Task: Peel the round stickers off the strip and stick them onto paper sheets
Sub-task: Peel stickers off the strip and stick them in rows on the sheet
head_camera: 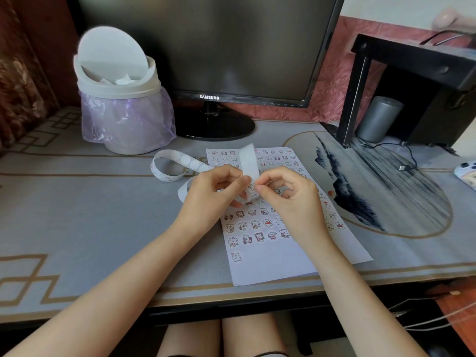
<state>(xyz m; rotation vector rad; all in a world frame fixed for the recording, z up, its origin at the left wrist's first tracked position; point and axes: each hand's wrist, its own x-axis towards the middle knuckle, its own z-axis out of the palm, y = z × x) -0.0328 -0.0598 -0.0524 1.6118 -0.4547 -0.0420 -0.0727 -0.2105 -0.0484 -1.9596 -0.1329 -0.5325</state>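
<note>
Desk [77, 202]: grey mat with gold line border, ink-wash oval on the right side. Dark monitor [206, 47] at the back centre, on its round foot. Black stand [412, 63] at the back right, with a grey cylinder [378, 119] under it.

White swing-lid bin [121, 99] at the back left, lined with a purple bag, well apart from the work.

Paper sheets [270, 264] lie flat mid-desk, one overlapping another. We count rows of small cartoon stickers [257, 237] on the upper one. Both hands hang over the sheets and hide the middle rows.

Left hand [213, 194] and right hand [288, 197] are close together, fingertips nearly meeting, and both pinch the strip [247, 161]. We cannot tell whether the right fingertips hold a sticker or the backing.

From the pinch one end of the strip stands upright. The rest curls left in a loose loop on the desk, just in front of the bin.

Thin black cable [409, 155] trails from the stand across the oval.
</note>
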